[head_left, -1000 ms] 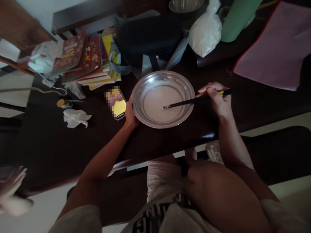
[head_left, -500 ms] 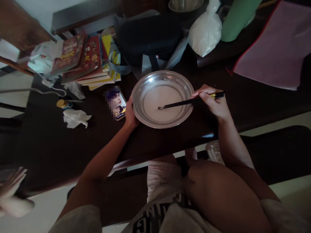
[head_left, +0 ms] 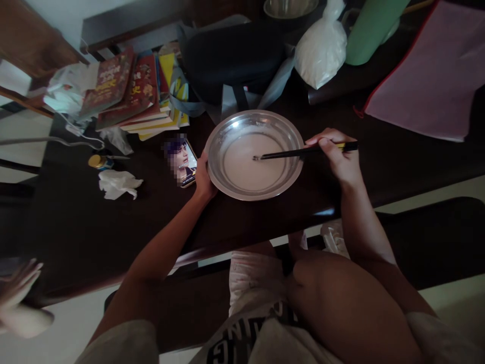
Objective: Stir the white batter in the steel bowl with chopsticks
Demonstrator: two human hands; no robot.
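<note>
Head view: one person seated at a dark table (head_left: 76, 222), both hands at work.
Right hand (head_left: 339, 156): closed around the rear of a pair of black chopsticks (head_left: 295, 151); firm hold.
Chopstick axis: nearly level, running leftward from the grip; tips rest in the white liquid (head_left: 250, 162), slightly above its centre.
Metal basin (head_left: 257, 189): lies left of the right-hand grip, rim just beside the knuckles.
Left hand (head_left: 202, 179): clasps the basin's opposite rim, thumb on the edge.
Nearer hand to the liquid: right, through the sticks.
Beyond the left grip: phone (head_left: 182, 162) touching-close, crumpled tissue (head_left: 117, 184) further out.
</note>
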